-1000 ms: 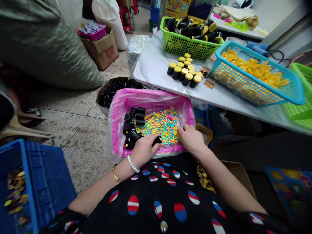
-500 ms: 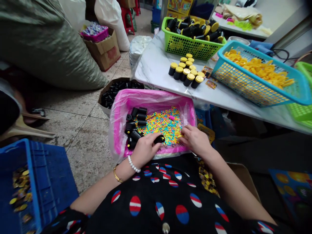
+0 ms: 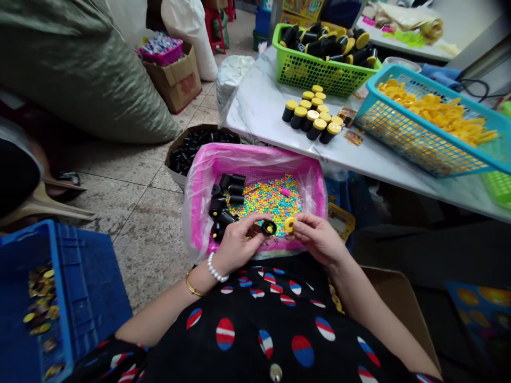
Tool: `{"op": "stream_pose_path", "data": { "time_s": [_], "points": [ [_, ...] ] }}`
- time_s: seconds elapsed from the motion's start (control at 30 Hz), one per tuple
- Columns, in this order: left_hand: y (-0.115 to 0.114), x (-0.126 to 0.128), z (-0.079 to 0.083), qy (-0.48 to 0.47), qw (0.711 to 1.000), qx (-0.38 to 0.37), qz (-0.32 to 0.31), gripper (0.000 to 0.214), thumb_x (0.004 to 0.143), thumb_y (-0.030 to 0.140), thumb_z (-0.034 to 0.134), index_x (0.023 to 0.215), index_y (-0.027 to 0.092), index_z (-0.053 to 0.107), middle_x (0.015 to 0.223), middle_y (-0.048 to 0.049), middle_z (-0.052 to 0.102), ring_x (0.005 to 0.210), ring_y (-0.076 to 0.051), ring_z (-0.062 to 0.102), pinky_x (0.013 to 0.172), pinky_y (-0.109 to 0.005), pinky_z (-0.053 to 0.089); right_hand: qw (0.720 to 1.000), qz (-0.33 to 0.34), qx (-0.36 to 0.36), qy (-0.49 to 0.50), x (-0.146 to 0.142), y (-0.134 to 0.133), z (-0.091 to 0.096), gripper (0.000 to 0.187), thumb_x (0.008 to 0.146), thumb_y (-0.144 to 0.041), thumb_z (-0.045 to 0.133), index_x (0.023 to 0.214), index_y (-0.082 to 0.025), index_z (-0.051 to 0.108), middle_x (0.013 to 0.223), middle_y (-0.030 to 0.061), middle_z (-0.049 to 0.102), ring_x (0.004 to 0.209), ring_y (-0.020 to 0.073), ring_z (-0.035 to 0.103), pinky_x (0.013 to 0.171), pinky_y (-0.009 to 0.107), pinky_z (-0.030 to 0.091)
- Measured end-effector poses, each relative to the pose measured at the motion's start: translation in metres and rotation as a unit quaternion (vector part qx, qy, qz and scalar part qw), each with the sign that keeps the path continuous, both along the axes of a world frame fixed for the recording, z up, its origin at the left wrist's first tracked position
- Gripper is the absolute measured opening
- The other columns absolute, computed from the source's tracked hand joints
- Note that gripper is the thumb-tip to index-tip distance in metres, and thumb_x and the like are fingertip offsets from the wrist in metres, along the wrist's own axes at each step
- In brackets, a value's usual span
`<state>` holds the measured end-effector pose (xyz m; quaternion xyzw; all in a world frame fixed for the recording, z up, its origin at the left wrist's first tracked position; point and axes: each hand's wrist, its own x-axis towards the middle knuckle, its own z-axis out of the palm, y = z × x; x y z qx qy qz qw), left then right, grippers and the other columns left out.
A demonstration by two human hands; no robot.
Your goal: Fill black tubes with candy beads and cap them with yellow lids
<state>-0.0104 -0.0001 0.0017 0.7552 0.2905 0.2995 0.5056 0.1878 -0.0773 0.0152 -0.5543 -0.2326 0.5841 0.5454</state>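
A pink bin (image 3: 199,175) lined with clear plastic sits on my lap, holding a heap of small coloured candy beads (image 3: 267,199) and several empty black tubes (image 3: 225,199) at its left. My left hand (image 3: 239,242) grips a black tube (image 3: 266,227) with beads showing at its open mouth. A yellow cap (image 3: 289,224) is pinched in my right hand (image 3: 319,236), a few centimetres to the right of the tube's mouth. Both hands hover over the bin's near edge.
On the white table (image 3: 259,106) stand several capped black tubes (image 3: 313,114), a green basket (image 3: 315,69) of capped tubes and a blue basket (image 3: 399,133) of yellow caps. A cardboard box (image 3: 187,149) of black tubes sits on the floor. A blue crate (image 3: 80,287) is at my left.
My left hand lifted the black tube out of the beads and turned its mouth up. My right hand rose from the beads holding a yellow cap and brought it near the tube.
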Motion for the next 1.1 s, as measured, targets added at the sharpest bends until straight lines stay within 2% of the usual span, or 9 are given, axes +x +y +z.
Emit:
{"op": "stream_pose_path", "data": {
  "time_s": [0.1,0.3,0.43,0.57,0.67,0.73,0.87,0.93,1.1],
  "points": [
    [0.0,0.001,0.001,0.001,1.0,0.015,-0.005,0.036,0.081,0.008,0.058,0.114,0.022,0.062,0.102,-0.0035,0.071,0.076,-0.013,0.068,0.071,-0.026,0.055,0.999,0.048,-0.006,0.024,-0.018,0.003,0.004,0.029,0.064,-0.03,0.083,0.087,-0.018,0.069,0.072,-0.0009,0.066,0.055,0.0091,0.058,0.052,0.021,0.049],
    [-0.002,0.002,-0.001,-0.007,0.999,0.051,0.011,0.034,0.08,0.009,0.063,0.112,0.022,0.065,0.102,-0.0035,0.074,0.086,-0.016,0.071,0.08,-0.028,0.056,0.999,0.028,-0.014,0.034,-0.036,0.006,0.008,0.037,0.065,-0.026,0.082,0.096,-0.019,0.063,0.068,-0.0045,0.063,0.05,0.0072,0.056,0.046,0.018,0.048],
    [-0.002,0.001,-0.003,-0.001,0.997,0.072,0.015,0.034,0.079,0.012,0.066,0.112,0.021,0.065,0.104,-0.0044,0.073,0.086,-0.017,0.07,0.079,-0.029,0.056,0.997,0.028,-0.044,0.053,-0.039,0.007,0.009,0.034,0.064,-0.026,0.081,0.092,-0.018,0.064,0.074,-0.0026,0.064,0.05,0.0063,0.054,0.044,0.017,0.046],
    [-0.002,0.0,-0.002,0.029,0.995,0.082,0.051,0.032,0.08,0.019,0.067,0.112,0.018,0.062,0.089,-0.0037,0.071,0.065,-0.013,0.064,0.063,-0.026,0.054,0.997,-0.022,-0.036,0.063,-0.027,0.007,0.014,0.03,0.066,-0.023,0.08,0.091,-0.018,0.066,0.069,-0.0031,0.061,0.048,0.0055,0.051,0.039,0.015,0.041],
    [-0.002,0.001,-0.001,0.037,0.982,0.159,0.091,0.03,0.083,0.021,0.064,0.112,0.015,0.061,0.098,-0.0077,0.067,0.086,-0.018,0.064,0.079,-0.032,0.054,0.993,-0.109,0.003,0.033,-0.007,0.005,0.016,0.027,0.065,-0.018,0.08,0.089,-0.019,0.068,0.068,-0.0036,0.061,0.049,0.0043,0.049,0.04,0.014,0.04],
    [-0.002,0.003,-0.001,0.084,0.972,0.208,0.074,0.029,0.084,0.021,0.062,0.113,0.015,0.06,0.106,-0.0103,0.064,0.099,-0.022,0.061,0.089,-0.037,0.052,0.989,-0.144,0.025,0.012,0.005,0.002,0.014,0.025,0.065,-0.017,0.08,0.087,-0.019,0.068,0.071,-0.0029,0.062,0.05,0.0042,0.05,0.04,0.014,0.04],
    [-0.004,0.009,0.002,0.271,0.936,0.223,-0.01,0.024,0.086,0.024,0.059,0.108,0.014,0.062,0.098,-0.0094,0.064,0.087,-0.023,0.065,0.077,-0.037,0.056,0.991,-0.135,0.02,-0.017,0.016,-0.003,0.006,0.025,0.065,-0.019,0.08,0.088,-0.018,0.069,0.07,-0.0023,0.063,0.047,0.004,0.049,0.038,0.015,0.036],
    [-0.005,0.01,0.005,0.315,0.926,0.209,-0.021,0.024,0.087,0.026,0.058,0.108,0.015,0.062,0.099,-0.0086,0.064,0.085,-0.022,0.066,0.073,-0.035,0.057,0.991,-0.13,0.017,-0.023,0.016,-0.004,0.001,0.025,0.065,-0.019,0.08,0.087,-0.018,0.07,0.069,-0.0022,0.064,0.045,0.0032,0.047,0.038,0.015,0.035],
    [-0.003,0.009,0.003,0.252,0.948,0.196,-0.001,0.03,0.087,0.025,0.06,0.116,0.016,0.06,0.109,-0.0099,0.063,0.096,-0.022,0.065,0.083,-0.034,0.056,0.991,-0.134,0.002,0.007,0.015,0.0,-0.007,0.025,0.063,-0.02,0.082,0.086,-0.018,0.072,0.068,-0.002,0.065,0.048,0.0046,0.051,0.044,0.016,0.042]
  ]
}}
